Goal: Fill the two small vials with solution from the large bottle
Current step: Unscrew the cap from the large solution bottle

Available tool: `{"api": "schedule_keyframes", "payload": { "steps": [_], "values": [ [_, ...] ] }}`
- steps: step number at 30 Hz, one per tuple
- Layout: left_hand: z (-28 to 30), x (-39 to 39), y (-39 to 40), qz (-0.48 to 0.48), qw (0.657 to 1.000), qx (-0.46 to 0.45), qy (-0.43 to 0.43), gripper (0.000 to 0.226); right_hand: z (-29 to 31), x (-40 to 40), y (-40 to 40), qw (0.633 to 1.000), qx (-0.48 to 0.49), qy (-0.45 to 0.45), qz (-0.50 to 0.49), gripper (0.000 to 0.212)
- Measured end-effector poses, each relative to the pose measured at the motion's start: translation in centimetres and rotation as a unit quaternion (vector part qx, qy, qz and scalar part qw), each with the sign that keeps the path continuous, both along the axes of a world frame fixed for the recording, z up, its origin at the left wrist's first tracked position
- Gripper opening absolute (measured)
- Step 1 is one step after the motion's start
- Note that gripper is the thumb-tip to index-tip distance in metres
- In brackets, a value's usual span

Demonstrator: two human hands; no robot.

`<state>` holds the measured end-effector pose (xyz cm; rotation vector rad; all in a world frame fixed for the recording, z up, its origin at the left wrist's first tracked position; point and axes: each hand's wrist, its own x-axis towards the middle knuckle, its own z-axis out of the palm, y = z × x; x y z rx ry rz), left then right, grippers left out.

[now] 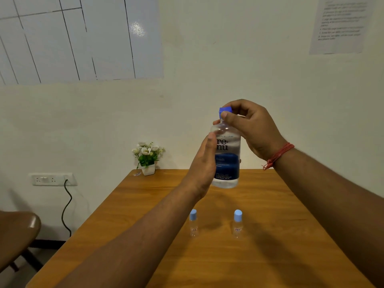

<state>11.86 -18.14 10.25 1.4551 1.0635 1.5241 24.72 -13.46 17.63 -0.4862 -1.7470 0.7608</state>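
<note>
The large clear bottle (227,163) with a blue label is held upright in the air above the wooden table (280,256). My left hand (204,165) grips its body from the left side. My right hand (249,129) pinches the bottle's blue cap (225,110) from the right, thumb on the cap's front. Two small clear vials stand upright on the table below, each with a light blue cap on: the left vial (193,223) beside my left forearm and the right vial (237,222) a short way to its right.
A small white pot of white flowers (148,157) stands at the table's far left corner against the wall. A brown chair (16,231) is at the lower left, by a wall socket with a black cable (66,206).
</note>
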Motion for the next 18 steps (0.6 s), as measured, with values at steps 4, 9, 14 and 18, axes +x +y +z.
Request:
{"api": "schedule_keyframes", "payload": {
  "steps": [4,9,14,18],
  "values": [
    [0.07,0.03,0.07,0.0,1.0,0.0,-0.004,0.072,0.13,-0.03,-0.12,1.0,-0.002,0.004,0.01,0.025],
    [0.06,0.08,0.11,-0.004,1.0,-0.001,-0.004,0.073,0.21,0.33,-0.4,0.999,-0.021,0.007,0.028,0.026],
    [-0.31,0.09,0.17,-0.009,1.0,-0.003,-0.007,0.069,0.26,0.58,-0.7,1.0,-0.006,-0.015,0.018,0.028],
    [-0.5,-0.16,0.32,-0.006,1.0,0.007,-0.012,0.071,0.62,0.54,-0.73,1.0,-0.005,-0.002,0.015,0.027]
  ]
}}
